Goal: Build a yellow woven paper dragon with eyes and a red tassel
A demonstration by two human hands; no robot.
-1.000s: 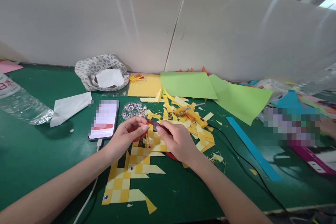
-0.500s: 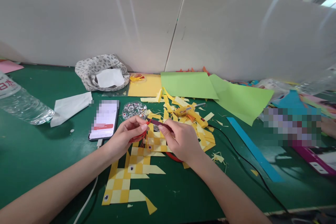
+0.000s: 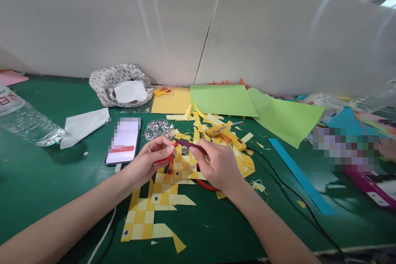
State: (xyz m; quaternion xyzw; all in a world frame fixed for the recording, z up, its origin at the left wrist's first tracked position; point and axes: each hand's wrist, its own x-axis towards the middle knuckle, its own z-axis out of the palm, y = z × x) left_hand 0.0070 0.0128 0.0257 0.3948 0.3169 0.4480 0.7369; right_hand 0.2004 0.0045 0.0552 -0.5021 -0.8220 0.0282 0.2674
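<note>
My left hand is closed, thumb and finger pinching a red tassel whose loose threads hang below. A slim dark maroon object lies in the grip of my right hand; its tip points left, close to the tassel's red cord. I cannot make out its kind. Beneath the hands are woven yellow paper fish with stick-on eyes. Part of a red loop shows under my right hand. Just behind my left hand sits a clear case of googly eyes.
A yellow glue gun lies on paper scraps, its black cord running right. Around stand a charging phone, a water bottle, a cloth pouch, green sheets and a blue strip. Another person's hand is far right.
The maroon object's tip and the tassel's cord have shifted slightly, and the tassel threads now hang in a tighter bunch. Both hands stay in nearly the same place.
</note>
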